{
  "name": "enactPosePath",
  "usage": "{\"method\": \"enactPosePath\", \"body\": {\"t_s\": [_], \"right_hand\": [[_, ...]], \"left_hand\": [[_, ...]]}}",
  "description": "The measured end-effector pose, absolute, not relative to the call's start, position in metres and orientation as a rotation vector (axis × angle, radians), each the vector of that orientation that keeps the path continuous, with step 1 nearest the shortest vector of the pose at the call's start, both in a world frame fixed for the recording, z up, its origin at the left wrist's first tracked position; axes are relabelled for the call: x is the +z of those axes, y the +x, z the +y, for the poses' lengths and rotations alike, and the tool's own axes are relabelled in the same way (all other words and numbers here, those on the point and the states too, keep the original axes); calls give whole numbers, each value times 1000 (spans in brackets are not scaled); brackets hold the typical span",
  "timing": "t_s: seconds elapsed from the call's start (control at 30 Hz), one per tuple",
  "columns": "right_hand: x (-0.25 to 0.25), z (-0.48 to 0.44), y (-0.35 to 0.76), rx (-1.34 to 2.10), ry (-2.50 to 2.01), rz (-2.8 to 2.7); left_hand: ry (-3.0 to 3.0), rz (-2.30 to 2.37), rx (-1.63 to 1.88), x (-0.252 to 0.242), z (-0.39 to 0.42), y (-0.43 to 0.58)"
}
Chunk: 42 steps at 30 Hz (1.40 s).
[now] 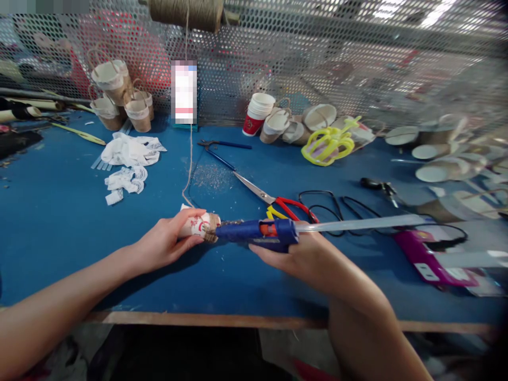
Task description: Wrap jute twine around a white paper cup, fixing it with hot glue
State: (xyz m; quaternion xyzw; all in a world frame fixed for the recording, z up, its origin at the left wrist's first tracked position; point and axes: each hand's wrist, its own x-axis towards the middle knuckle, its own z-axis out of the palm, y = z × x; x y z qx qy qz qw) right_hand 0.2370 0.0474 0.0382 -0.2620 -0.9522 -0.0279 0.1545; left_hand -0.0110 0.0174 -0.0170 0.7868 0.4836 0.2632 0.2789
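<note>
My left hand (169, 241) is closed round a white paper cup (193, 225) with red print, lying on its side above the table. Brown twine is wound about the cup's right end. From the cup a strand of twine (191, 164) runs up to a large spool (186, 13) at the top. My right hand (297, 256) grips a blue hot glue gun (254, 234), its nozzle at the twine-wrapped end; whether it touches I cannot tell. A long clear glue stick (357, 223) sticks out of the gun's back.
Scissors (273, 198) and blue-handled pliers (222, 148) lie behind the glue gun. Twine-covered cups (138, 114) stand at back left, white scraps (129, 151) before them. Stacked paper cups (257, 114) and a yellow basket-like object (329, 145) are further right. A black cable (337, 198) crosses the right side.
</note>
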Motion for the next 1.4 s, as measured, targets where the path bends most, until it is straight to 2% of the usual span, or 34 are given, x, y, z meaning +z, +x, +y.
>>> {"method": "enactPosePath", "body": {"t_s": [0.13,0.33,0.57,0.87,1.03,1.4], "right_hand": [[34,52,238,268,-976,-2605],[35,58,228,543,-1153,-2453],[29,61,219,751,-1399,-2256],[30,76,225,1105,-1477,-1959],[22,102,236,936,-1606,-1663],[4,162,248,553,-2057,-1781]], "left_hand": [[2123,1315,697,-17,18,-10],[2150,1316,675,-16,17,-10],[2161,1306,653,-17,17,-11],[2145,1330,618,-13,19,-10],[2146,1349,623,-15,19,-12],[2163,1348,669,-15,19,-11]]}}
